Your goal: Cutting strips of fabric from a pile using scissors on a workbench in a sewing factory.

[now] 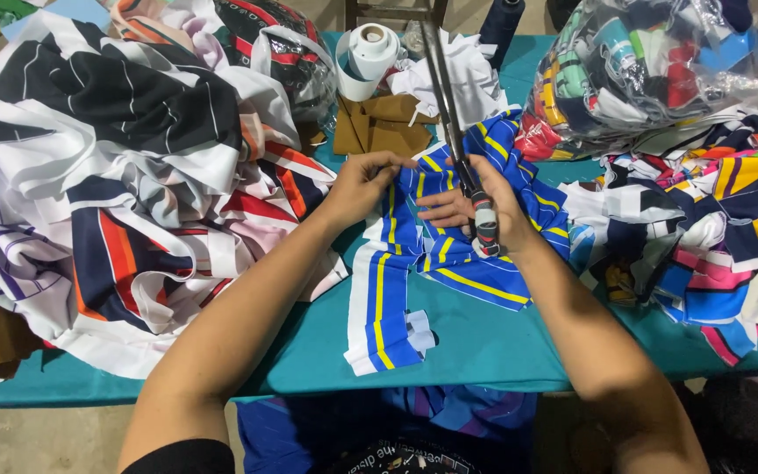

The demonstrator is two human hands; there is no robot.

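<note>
Two hands meet over a blue piece of fabric with yellow and white stripes [449,237], which lies on the teal table [484,342] with one end hanging toward the near edge. The left hand [363,183] pinches the cloth's upper edge, seemingly to keep it taut. The right hand [484,206] is closed around the taped handles of long scissors [454,114], blades pointing away, while its fingers press the cloth flat; whether the blades are cutting is hard to tell. Heaps of striped fabric [116,175] sit left, colourful scraps [712,228] right, within easy reach.
</note>
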